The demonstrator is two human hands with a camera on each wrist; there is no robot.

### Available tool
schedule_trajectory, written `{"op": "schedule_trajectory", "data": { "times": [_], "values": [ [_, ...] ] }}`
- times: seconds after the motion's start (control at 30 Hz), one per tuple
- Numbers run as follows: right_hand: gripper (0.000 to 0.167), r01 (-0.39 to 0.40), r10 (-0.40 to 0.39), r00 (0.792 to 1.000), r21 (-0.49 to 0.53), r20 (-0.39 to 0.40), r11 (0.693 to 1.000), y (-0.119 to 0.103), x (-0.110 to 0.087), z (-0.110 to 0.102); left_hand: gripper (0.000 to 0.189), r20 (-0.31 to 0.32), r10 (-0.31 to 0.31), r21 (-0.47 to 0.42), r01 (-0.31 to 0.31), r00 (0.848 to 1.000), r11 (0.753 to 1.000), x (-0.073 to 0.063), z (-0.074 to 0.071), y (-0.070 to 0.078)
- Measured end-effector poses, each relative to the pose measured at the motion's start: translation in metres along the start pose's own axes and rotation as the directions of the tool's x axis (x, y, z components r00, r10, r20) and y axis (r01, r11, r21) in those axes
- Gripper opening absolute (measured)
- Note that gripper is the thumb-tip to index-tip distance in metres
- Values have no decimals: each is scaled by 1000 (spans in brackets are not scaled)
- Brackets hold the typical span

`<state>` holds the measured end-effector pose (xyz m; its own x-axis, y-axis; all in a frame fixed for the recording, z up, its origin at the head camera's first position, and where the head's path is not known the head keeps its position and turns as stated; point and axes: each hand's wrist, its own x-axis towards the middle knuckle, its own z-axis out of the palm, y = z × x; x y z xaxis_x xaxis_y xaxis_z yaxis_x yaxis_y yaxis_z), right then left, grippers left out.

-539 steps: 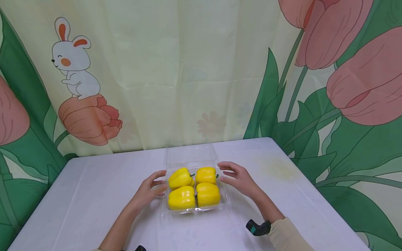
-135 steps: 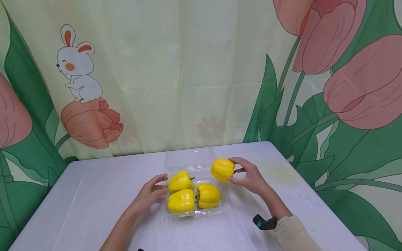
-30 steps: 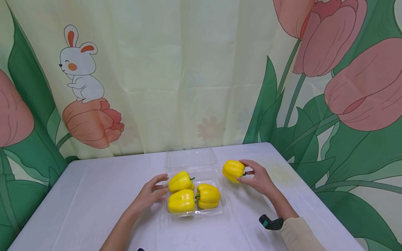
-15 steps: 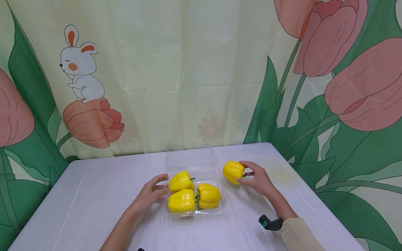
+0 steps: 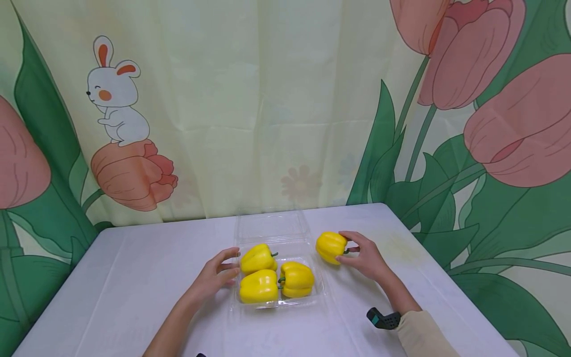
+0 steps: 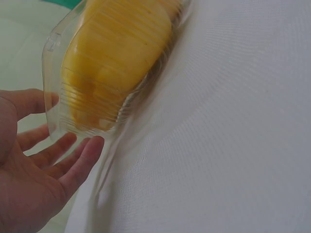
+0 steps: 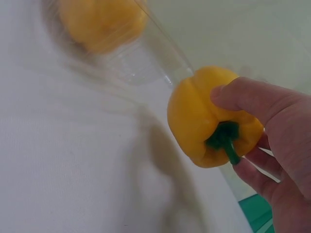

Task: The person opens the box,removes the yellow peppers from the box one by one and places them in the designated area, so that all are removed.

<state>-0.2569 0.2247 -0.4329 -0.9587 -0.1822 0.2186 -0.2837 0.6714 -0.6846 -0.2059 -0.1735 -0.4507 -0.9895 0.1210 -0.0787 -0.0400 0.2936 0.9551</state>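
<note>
In the head view my right hand holds a yellow bell pepper just right of the clear plastic container. Its green stem points back toward the palm in the right wrist view, thumb on one side and fingers on the other. A shadow lies apart from it on the cloth. My left hand is at the container's left side, fingers spread and fingertips right at the clear wall. Inside sit three more yellow peppers: one back left, one front left, one front right.
The container's hinged lid lies folded back toward the rear edge. A white cloth covers the table. Behind it hangs a printed curtain with a rabbit and tulips. A black wrist device sits on the right forearm.
Since the oldest frame, the back-right pepper has left the container in my right hand and moved right. Over the last second it sinks slightly. My left hand stays beside the container.
</note>
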Motion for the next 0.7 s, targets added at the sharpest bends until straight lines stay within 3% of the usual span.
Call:
{"op": "schedule_trajectory", "data": {
  "times": [0.7],
  "values": [
    [67, -11, 11, 1000, -24, 7, 1000, 6, 0, 4, 55, 2, -4, -1, 4, 1000, 1000, 1, 0, -1]
  ]
}}
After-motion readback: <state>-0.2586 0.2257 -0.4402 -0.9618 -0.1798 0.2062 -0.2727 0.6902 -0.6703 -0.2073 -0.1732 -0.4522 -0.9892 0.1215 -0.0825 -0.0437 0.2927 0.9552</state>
